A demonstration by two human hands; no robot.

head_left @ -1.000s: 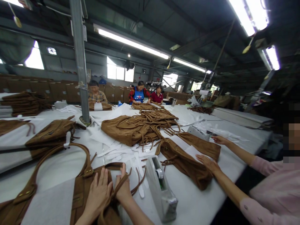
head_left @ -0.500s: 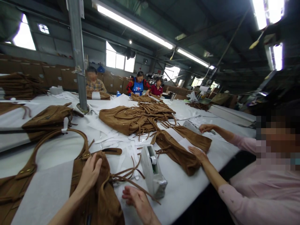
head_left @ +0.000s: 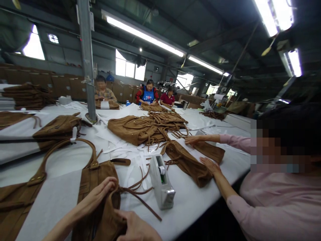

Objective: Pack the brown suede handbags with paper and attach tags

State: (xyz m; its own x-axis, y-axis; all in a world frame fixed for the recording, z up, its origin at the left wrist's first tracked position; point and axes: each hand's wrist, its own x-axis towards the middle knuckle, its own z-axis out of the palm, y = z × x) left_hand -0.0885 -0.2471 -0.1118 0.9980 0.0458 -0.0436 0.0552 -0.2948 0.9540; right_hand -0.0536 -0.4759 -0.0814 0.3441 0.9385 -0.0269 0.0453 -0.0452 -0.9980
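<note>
A brown handbag (head_left: 99, 170) lies flat before me, its curved handle toward the far side and a white sheet (head_left: 54, 197) laid across its middle. My left hand (head_left: 99, 192) is on the bag's right end, fingers together and curled over the folded side. Lower down, my right hand (head_left: 136, 226) grips the edge of the same side, thumb and fingers closed on the cloth; part of it is cut off by the frame. Thin brown straps (head_left: 140, 192) trail from the bag toward a grey tape dispenser (head_left: 162, 184) standing right of it.
At right, a co-worker in a pink top (head_left: 273, 201) has both hands on another brown bag (head_left: 187, 164). More brown bags (head_left: 135, 129) are piled mid-table. A metal post (head_left: 87, 63) rises at back left. Several people sit across the white table (head_left: 190, 204).
My right hand has moved left from beside the dispenser onto the bag's edge. My left hand has shifted slightly down and right over the side. The co-worker's far hand has come onto their bag.
</note>
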